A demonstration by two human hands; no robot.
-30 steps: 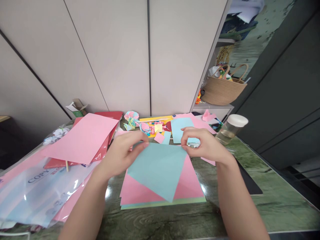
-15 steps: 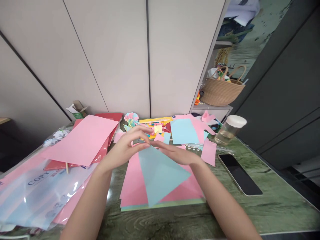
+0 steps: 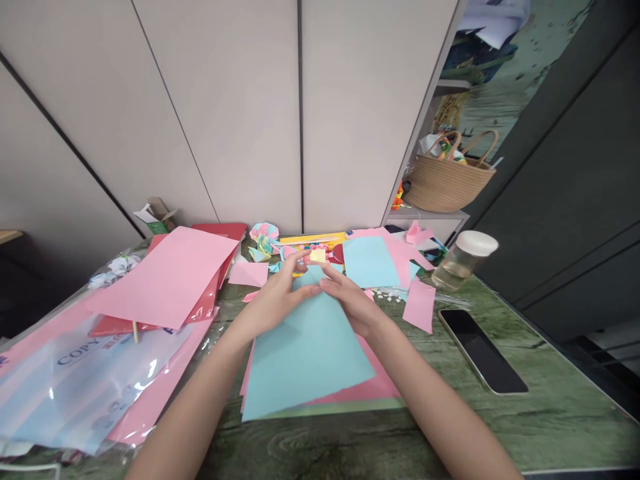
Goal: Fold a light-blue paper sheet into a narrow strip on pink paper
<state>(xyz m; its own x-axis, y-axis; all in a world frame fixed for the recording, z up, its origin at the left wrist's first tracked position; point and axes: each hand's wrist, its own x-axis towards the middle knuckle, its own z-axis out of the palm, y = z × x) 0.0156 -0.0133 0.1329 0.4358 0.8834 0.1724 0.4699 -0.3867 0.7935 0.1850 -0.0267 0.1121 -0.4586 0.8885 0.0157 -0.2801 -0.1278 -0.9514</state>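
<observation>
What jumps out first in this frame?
The light blue sheet at centre, lying skewed on a pink stack, with the left hand and right hand meeting at its far edge. Next, the big pink sheet at left and the dark phone on the green table at right.

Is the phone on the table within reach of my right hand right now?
Probably yes. The phone lies flat on the table right of the right hand, which rests on the blue sheet; only a flat pink scrap lies between, nothing standing.
</observation>
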